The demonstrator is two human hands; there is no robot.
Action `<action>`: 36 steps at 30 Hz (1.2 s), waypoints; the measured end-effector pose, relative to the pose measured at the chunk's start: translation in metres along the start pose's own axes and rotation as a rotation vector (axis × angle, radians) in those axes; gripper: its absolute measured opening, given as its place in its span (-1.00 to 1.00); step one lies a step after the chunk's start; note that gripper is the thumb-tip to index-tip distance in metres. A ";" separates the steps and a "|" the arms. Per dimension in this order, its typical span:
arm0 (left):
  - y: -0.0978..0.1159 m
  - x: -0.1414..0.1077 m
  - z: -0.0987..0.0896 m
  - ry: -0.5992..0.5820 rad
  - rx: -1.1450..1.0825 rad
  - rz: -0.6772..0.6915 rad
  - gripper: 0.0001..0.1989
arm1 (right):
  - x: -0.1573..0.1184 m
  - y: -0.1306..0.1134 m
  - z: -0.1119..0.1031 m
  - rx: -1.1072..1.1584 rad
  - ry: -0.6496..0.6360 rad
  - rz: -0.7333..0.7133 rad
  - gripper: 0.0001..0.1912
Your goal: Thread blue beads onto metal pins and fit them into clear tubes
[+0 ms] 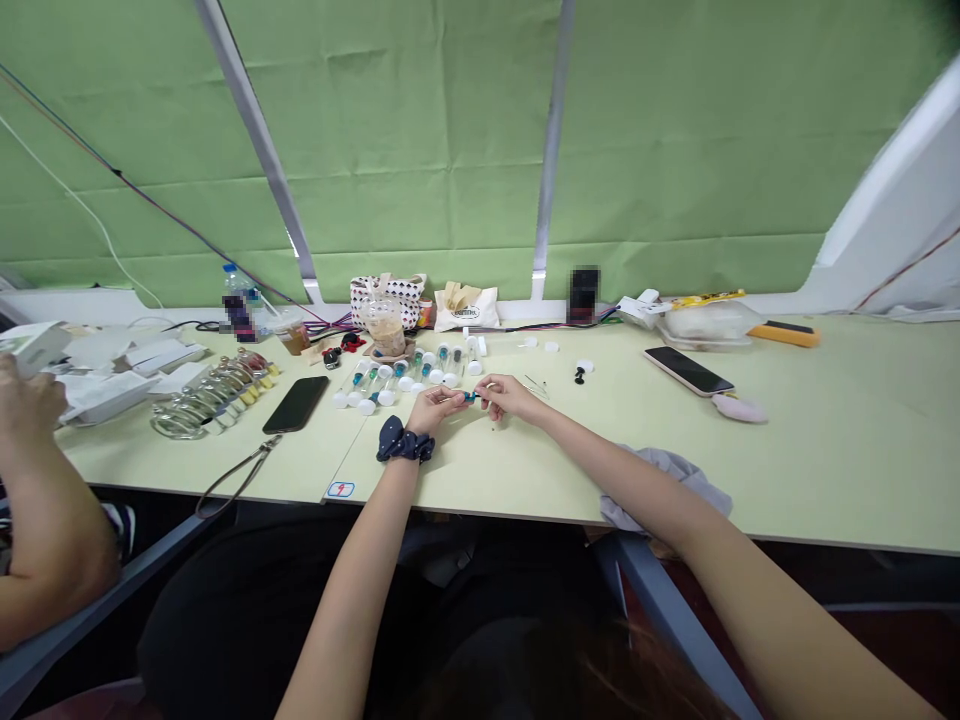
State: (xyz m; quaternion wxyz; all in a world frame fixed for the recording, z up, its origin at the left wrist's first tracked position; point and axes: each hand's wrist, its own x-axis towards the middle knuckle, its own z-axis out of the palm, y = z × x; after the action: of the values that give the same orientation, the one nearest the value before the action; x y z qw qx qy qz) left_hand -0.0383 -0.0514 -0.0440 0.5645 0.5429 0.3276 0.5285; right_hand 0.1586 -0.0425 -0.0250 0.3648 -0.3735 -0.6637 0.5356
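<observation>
My left hand [436, 408] and my right hand [504, 394] meet above the table, both closed in a pinch. Between their fingertips is a small blue piece [469, 397], too small to name, with a dark end toward my right hand. A dark blue dotted scrunchie [405, 442] circles my left wrist. Just beyond my hands lie several clear tubes with white caps [400, 370], holding blue, green and dark pieces. Thin metal pins or tools [537, 386] lie right of my right hand. Farther right are a small black piece [580, 375] and a white cap [586, 366].
Left of the tubes lie a black phone [298, 404] with a strap and a row of bangle-like rings [214, 395]. A drink cup [385, 325] stands behind. To the right are another phone [688, 370] and a grey cloth [667, 485]. Another person's arm [45, 510] is at far left.
</observation>
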 end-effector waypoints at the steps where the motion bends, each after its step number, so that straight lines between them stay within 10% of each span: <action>1: 0.001 0.000 0.000 0.007 -0.004 0.002 -0.66 | 0.000 0.001 0.000 -0.004 -0.009 -0.007 -0.64; 36: 0.000 0.000 0.000 -0.071 -0.047 0.020 -0.70 | -0.003 -0.004 0.001 0.074 -0.091 0.039 -0.65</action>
State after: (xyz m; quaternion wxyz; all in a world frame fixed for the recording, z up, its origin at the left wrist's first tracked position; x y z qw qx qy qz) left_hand -0.0379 -0.0514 -0.0438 0.5832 0.5510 0.2893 0.5221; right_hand 0.1582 -0.0460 -0.0217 0.3374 -0.3480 -0.6519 0.5832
